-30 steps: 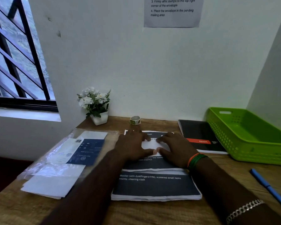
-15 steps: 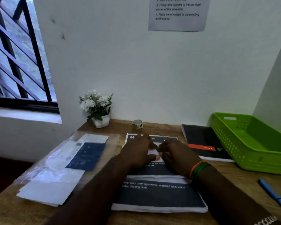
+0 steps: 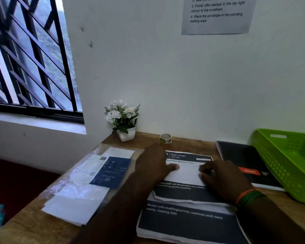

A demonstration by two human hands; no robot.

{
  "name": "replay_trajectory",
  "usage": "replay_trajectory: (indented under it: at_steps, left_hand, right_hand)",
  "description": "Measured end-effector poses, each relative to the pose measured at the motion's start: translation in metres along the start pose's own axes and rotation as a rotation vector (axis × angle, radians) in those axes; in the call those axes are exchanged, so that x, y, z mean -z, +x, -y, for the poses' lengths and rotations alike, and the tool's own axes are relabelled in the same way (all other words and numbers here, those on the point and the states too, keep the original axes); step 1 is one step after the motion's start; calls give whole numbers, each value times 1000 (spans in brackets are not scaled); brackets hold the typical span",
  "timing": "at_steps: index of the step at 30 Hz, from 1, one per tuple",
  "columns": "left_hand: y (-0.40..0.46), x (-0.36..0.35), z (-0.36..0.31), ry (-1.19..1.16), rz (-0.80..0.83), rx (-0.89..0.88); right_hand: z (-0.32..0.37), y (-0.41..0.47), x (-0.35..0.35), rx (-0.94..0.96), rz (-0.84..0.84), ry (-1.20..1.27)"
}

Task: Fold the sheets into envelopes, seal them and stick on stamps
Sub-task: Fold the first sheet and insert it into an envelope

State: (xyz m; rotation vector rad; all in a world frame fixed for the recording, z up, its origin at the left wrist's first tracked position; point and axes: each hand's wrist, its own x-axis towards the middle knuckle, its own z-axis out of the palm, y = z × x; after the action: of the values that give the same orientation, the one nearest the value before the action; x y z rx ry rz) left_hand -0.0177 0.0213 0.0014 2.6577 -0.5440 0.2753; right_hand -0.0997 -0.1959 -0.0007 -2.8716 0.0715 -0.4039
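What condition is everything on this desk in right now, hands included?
left hand: flat, pressing the folded sheet.
right hand: fingers bent, pressing the sheet.
folded sheet: white side up, atop the paper stack.
sticker roll: upright, untouched.
green basket: open.
notebook: closed.
plastic sleeve: lying flat.

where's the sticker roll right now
In the head view the sticker roll stands at the back of the desk by the wall, right of the flower pot and just beyond the left hand.
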Motion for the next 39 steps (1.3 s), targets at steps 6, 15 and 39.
replay_trajectory:
  at_steps: [6,15,39]
  left_hand:
    - [-1,-18,-20,70,222,-155]
    - [7,-20,-15,-92,164,-170]
    - [8,1,0,-321,-104,-98]
  right_hand:
    - [0,0,-6,32,-7,44]
    - [5,5,-11,49,20,-2]
    - [-8,2,3,34,-256,395]
